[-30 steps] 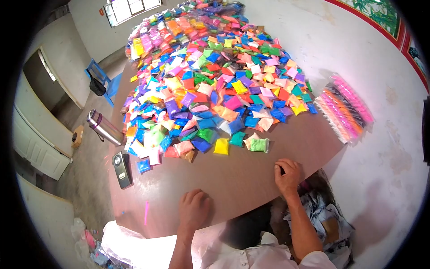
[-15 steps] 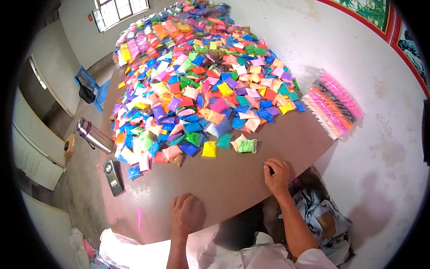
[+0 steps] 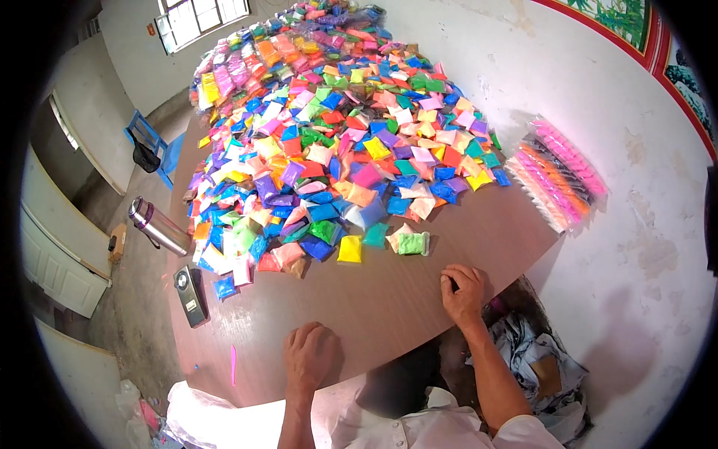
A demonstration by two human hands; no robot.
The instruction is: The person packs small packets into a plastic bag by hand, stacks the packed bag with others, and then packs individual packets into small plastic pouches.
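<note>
My left hand (image 3: 305, 355) rests on the brown table (image 3: 374, 307) near its front edge, fingers curled under in a loose fist with nothing showing in it. Farther right, my right hand (image 3: 464, 292) lies at the table's edge, also loosely closed, and no object shows in it. Beyond both hands a big heap of small coloured packets (image 3: 329, 150) spreads over the table. Closest to my right hand is a light green packet (image 3: 412, 243); a yellow packet (image 3: 349, 249) and a teal packet (image 3: 375, 236) lie left of it.
A black phone-like device (image 3: 190, 296) and a steel thermos (image 3: 158, 226) stand along the left side. A pink strip (image 3: 233, 365) lies at front left. Clear bags of coloured packs (image 3: 557, 176) lean by the right wall. Crumpled sheets (image 3: 535, 367) sit below on the right.
</note>
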